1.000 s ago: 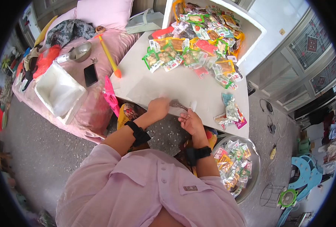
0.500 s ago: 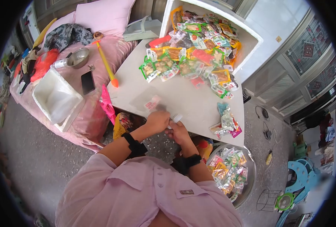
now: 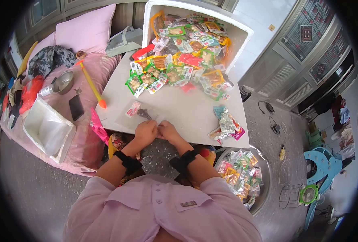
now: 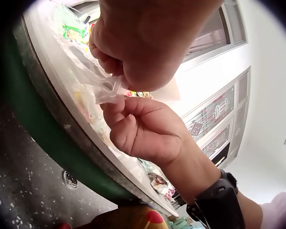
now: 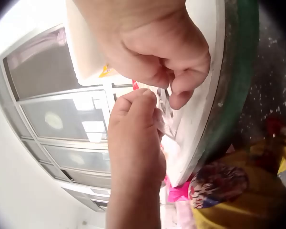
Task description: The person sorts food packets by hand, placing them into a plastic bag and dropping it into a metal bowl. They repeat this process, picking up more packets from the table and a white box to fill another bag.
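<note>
White tabletop point(image 3: 187, 109) fills the middle of the head view, with a heap of bright snack packets point(image 3: 175, 68) spilling from a foam box point(image 3: 235, 36) at its far end and a metal basin point(image 3: 263, 197) of more packets on the floor to the person's right. At the near edge the 2 hands meet, knuckles almost touching. The left hand point(image 3: 145, 132) and the right hand point(image 3: 169, 131) each pinch the near end of a clear plastic bag point(image 3: 140, 117) between thumb and curled fingers. The left wrist view shows the thin film point(image 4: 86, 81) bunched in that double pinch, just above the table's rim. From the grip, the bag lies flat on the table and runs away from the person, angled toward their left. Its long axis therefore points from the hands toward the pink-labelled packet point(image 3: 133, 109) at its far end. A small dark piece point(image 3: 144, 114) sits between that packet and the fingers. It seems to be inside the film, though the pictures do not settle this. Neither hand is nearer the bag than the other, since both hold the same end, but most of the bag lies on the left hand's side. The right wrist view shows only the 2 pinches close together, with little film visible between them.
</note>
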Demonstrator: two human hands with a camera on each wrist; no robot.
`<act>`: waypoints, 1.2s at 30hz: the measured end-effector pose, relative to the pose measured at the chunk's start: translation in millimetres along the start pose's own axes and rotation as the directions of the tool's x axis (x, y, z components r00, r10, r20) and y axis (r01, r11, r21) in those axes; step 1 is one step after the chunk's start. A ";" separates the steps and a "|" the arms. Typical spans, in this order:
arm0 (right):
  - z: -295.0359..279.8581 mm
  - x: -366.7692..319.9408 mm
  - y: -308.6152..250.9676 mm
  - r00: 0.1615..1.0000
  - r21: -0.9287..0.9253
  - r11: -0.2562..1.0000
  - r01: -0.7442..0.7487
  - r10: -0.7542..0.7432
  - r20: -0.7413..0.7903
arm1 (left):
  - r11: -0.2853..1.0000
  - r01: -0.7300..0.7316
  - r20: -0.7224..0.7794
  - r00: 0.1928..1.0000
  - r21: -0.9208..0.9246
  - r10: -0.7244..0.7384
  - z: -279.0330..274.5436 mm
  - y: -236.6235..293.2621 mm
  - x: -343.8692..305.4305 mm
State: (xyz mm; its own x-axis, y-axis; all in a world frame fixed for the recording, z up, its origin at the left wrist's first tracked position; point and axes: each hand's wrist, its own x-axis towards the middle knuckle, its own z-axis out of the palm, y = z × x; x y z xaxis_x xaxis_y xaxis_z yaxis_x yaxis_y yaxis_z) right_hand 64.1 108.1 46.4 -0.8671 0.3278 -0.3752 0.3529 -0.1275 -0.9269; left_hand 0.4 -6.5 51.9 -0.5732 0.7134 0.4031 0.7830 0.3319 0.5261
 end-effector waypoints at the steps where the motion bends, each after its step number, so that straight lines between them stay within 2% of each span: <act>1: 1.6 7.1 2.4 0.997 -0.084 0.995 0.055 -0.059 -0.053 | 1.000 -0.011 -0.054 0.998 -0.028 0.009 6.8 -1.4 0.1; 3: 4.2 21.8 6.0 0.973 -0.257 0.956 0.144 -0.184 -0.139 | 0.996 -0.033 -0.161 0.987 -0.079 0.020 15.7 -3.1 0.7; 6: -0.2 26.4 0.0 0.999 -0.147 0.988 0.041 -0.044 -0.015 | 0.999 -0.011 -0.172 0.985 -0.037 0.004 15.2 -8.0 2.6; 9: -27.7 10.5 -11.9 0.983 -0.215 0.971 0.107 -0.071 0.167 | 0.986 -0.102 -0.166 0.978 0.130 0.123 12.4 -17.9 -2.9; 12: -77.7 -8.3 -39.3 0.992 -0.178 0.982 0.058 -0.036 0.122 | 0.965 -0.180 -0.179 0.960 0.193 0.215 19.8 -31.0 -7.1; 19: -248.6 -27.4 -81.3 0.989 -0.181 0.983 -0.042 0.014 -0.150 | 0.954 -0.178 -0.179 0.958 0.240 0.224 24.0 -27.4 -2.5; 21: -287.5 -23.7 -94.0 0.932 -0.158 0.987 -0.039 -0.021 -0.363 | 0.954 -0.181 -0.155 0.963 0.240 0.222 23.4 -27.0 -2.2; 23: -313.8 -12.0 -105.8 0.835 -0.218 0.976 -0.019 -0.105 -0.541 | 0.948 -0.193 -0.149 0.961 0.252 0.235 22.3 -26.1 -0.5; 26: -364.7 28.3 -104.2 0.760 -0.418 0.906 -0.070 -0.223 -0.610 | 0.947 -0.203 -0.134 0.961 0.250 0.242 22.1 -25.5 1.5; 29: -418.2 102.7 -81.3 0.645 -0.650 0.759 -0.043 -0.476 -0.599 | 0.948 -0.203 -0.110 0.966 0.247 0.235 21.2 -24.4 2.4; 32: -388.2 129.4 -95.8 0.393 -0.856 0.495 -0.146 -0.766 -0.510 | 0.946 -0.205 -0.098 0.967 0.251 0.235 20.8 -23.5 4.3; 36: -367.5 145.8 -118.0 0.574 -0.742 0.639 -0.202 -0.536 -0.619 | 0.946 -0.203 -0.087 0.969 0.254 0.231 21.0 -22.9 5.3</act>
State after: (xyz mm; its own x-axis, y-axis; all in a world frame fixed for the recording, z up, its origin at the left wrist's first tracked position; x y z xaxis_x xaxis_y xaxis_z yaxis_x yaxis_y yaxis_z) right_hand 25.3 514.9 102.9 -0.4696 0.8358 0.2844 0.6619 0.5465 -0.5131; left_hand -15.5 2.6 26.2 -0.3952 0.7146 0.5773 0.9182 0.3256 0.2255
